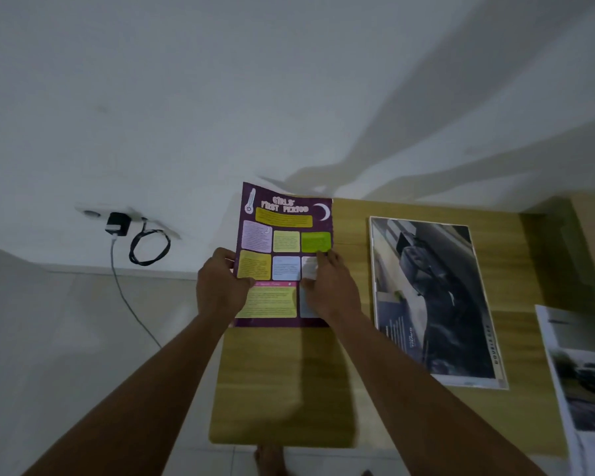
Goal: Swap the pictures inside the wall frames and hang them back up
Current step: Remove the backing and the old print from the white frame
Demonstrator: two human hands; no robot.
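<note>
A purple poster (284,231) with coloured text boxes is held over the far left part of the wooden table (358,355), its top edge reaching the wall. My left hand (220,286) grips its left edge, thumb on the front. My right hand (330,290) holds its right side, fingers spread over the print. To the right lies a white-rimmed frame (433,300) flat on the table with a dark car picture in it. Another printed sheet (584,383) with a dark photo lies at the table's right edge, partly cut off.
A white wall rises behind the table. Low on the wall at left sits a power socket (93,213) with a black charger (117,224) plugged in and a looped black cable (150,247). A bare foot (270,458) shows on the pale tiled floor below the table.
</note>
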